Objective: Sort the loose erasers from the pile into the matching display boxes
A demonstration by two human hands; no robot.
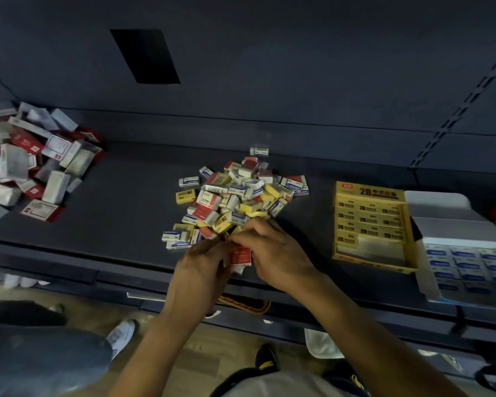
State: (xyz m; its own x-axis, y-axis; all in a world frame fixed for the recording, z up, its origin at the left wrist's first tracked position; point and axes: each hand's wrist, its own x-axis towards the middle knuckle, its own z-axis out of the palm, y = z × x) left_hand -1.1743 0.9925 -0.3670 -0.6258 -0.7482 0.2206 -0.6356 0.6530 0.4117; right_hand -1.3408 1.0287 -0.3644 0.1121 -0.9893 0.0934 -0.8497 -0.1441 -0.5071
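A pile of loose erasers [235,196] in yellow, red and blue-white sleeves lies mid-shelf. Both my hands meet at its near edge. My left hand [204,267] grips a small stack of red-and-white erasers [240,255]. My right hand [272,250] pinches the same stack from the right, its fingers curled over the top. To the right stands a yellow display box [370,196], partly filled with yellow erasers. Beside it a white display box [430,285] holds rows of blue-white erasers.
A heap of larger red and white packets [29,164] covers the shelf's left end. The dark shelf's front edge [69,270] runs just below my hands. Another person's jeans leg and white shoe [123,333] stand at the lower left on the floor.
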